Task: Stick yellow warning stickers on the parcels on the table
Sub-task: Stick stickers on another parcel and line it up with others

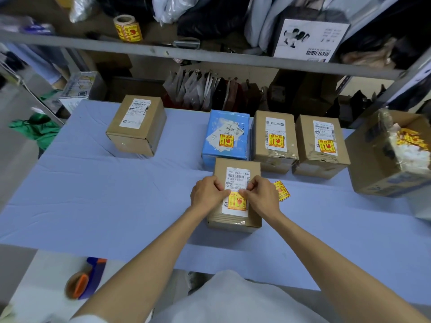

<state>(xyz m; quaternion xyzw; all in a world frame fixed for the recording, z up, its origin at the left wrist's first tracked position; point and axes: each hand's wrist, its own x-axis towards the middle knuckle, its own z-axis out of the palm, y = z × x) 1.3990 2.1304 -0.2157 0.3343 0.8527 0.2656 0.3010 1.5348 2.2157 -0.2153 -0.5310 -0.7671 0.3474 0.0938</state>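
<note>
A small brown parcel (235, 220) lies in front of me on the blue table (105, 194). A yellow warning sticker (237, 201) sits on its white shipping label. My left hand (207, 194) and my right hand (261, 194) pinch the sticker's top edge from either side, fingers curled. More loose yellow stickers (283, 191) lie just right of my right hand. Behind stand a blue parcel (227, 136) and two brown parcels (274, 138) (323, 143), each bearing a yellow sticker. A brown parcel (137, 124) at the back left carries only a white label.
An open cardboard box (384, 164) with sticker scraps stands at the right edge. A roll of yellow stickers (127, 27) sits on the metal shelf behind. A tape dispenser (85, 279) lies at the near left on a white surface.
</note>
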